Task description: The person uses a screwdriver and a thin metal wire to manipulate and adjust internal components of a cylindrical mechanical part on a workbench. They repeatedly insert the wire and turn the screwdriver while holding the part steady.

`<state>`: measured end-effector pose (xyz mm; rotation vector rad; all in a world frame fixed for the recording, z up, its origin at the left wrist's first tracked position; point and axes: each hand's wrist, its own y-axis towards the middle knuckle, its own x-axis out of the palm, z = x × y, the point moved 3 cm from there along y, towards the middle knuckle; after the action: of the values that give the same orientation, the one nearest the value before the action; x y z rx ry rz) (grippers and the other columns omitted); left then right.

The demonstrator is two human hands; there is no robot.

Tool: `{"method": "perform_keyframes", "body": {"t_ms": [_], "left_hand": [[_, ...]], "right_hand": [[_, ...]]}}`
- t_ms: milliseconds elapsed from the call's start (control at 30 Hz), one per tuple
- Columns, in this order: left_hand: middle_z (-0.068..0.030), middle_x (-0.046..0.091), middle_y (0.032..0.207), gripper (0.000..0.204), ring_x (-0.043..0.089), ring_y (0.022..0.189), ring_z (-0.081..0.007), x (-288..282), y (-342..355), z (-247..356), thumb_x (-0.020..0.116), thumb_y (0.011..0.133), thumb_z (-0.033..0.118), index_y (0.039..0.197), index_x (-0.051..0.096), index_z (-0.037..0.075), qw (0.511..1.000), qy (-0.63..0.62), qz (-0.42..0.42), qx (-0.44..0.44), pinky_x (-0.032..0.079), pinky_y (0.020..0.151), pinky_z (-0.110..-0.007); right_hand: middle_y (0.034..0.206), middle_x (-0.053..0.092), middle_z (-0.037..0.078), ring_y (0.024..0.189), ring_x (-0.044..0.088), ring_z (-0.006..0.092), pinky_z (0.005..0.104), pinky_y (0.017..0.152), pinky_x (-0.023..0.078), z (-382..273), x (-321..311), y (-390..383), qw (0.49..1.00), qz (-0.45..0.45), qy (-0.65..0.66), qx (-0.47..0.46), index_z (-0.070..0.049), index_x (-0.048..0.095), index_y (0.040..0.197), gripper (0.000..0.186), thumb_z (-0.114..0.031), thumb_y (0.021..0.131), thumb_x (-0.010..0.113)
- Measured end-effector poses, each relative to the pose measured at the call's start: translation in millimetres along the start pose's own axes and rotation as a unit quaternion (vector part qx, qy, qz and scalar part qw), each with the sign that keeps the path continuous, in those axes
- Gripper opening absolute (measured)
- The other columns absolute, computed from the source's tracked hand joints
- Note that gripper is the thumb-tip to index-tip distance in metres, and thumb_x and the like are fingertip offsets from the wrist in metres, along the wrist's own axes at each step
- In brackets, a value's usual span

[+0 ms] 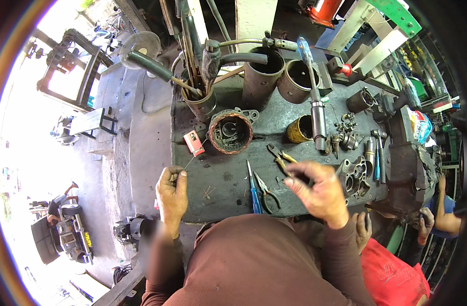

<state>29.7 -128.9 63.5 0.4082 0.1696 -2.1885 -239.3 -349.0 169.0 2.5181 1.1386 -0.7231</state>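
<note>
My left hand (pixel 172 196) is closed on a thin metal wire (pixel 192 161) that slants up toward a small red-and-white box (pixel 194 143), left of a round housing with copper windings (pixel 247 132). My right hand (pixel 317 194) is raised over the bench with its fingers curled together; whatever they may pinch is too small to make out. Between my hands lie a blue-handled screwdriver (pixel 255 199) and needle-nose pliers (pixel 269 199). Cutting pliers with pale yellow handles (pixel 279 158) rest just beyond my right hand, and a metal casting (pixel 354 176) lies to its right.
Tall metal cans (pixel 261 92), a tool-filled pot (pixel 197 107) and a yellow can (pixel 296 131) line the back of the bench (pixel 213 199). Hammers and wrenches (pixel 380 153) lie at right. Co-workers in red (pixel 386 270) and blue (pixel 445 214) are at lower right; someone lies by a vehicle (pixel 60 204) at left.
</note>
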Motion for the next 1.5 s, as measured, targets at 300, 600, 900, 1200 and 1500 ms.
{"method": "perform_keyframes", "body": {"t_ms": [300, 600, 900, 1200, 1500], "left_hand": [[0.0028, 0.060, 0.081, 0.012, 0.049, 0.072, -0.0049, 11, -2, 17, 0.075, 0.101, 0.010, 0.100, 0.069, -0.001, 0.999, 0.005, 0.015, -0.033, 0.042, 0.064, -0.024], [0.0001, 0.065, 0.075, 0.016, 0.053, 0.072, -0.0087, 6, -19, 18, 0.081, 0.093, 0.011, 0.097, 0.077, -0.004, 0.992, 0.110, 0.053, -0.001, 0.045, 0.067, -0.028], [0.0037, 0.050, 0.070, 0.013, 0.042, 0.060, -0.0055, 7, -27, -32, 0.061, 0.101, 0.011, 0.096, 0.068, 0.002, 0.987, -0.113, -0.024, -0.108, 0.034, 0.053, -0.025], [0.0047, 0.049, 0.071, 0.011, 0.040, 0.061, -0.0042, 9, -24, -12, 0.058, 0.102, 0.008, 0.096, 0.067, 0.003, 0.998, -0.038, -0.045, -0.032, 0.032, 0.054, -0.024], [0.0065, 0.056, 0.082, 0.010, 0.043, 0.073, -0.0038, 2, -45, -2, 0.070, 0.103, 0.008, 0.107, 0.073, 0.000, 0.996, -0.071, -0.018, -0.052, 0.036, 0.064, -0.022]], "right_hand": [[0.103, 0.077, 0.018, 0.096, 0.074, 0.0365, 0.0417, 0.086, 0.059, 67, 25, -45, 0.996, -0.045, -0.048, 0.064, 0.001, 0.075, 0.112, 0.029, -0.022, 0.094, 0.079], [0.104, 0.074, 0.016, 0.100, 0.072, 0.0378, 0.0474, 0.085, 0.058, 67, 65, -14, 0.975, -0.127, -0.169, -0.071, -0.004, 0.074, 0.115, 0.034, -0.032, 0.097, 0.073], [0.105, 0.070, 0.015, 0.102, 0.069, 0.0368, 0.0495, 0.089, 0.055, 64, 93, -33, 0.963, -0.173, -0.197, -0.066, -0.006, 0.071, 0.108, 0.025, -0.028, 0.095, 0.073], [0.107, 0.070, 0.015, 0.104, 0.068, 0.0378, 0.0502, 0.089, 0.055, 80, 89, -76, 0.972, -0.115, -0.205, -0.023, -0.006, 0.073, 0.116, 0.032, -0.031, 0.096, 0.072], [0.116, 0.072, 0.020, 0.105, 0.071, 0.0421, 0.0507, 0.089, 0.057, 40, 60, -54, 0.978, -0.171, -0.113, -0.042, -0.005, 0.070, 0.128, 0.044, -0.039, 0.100, 0.072]]}}
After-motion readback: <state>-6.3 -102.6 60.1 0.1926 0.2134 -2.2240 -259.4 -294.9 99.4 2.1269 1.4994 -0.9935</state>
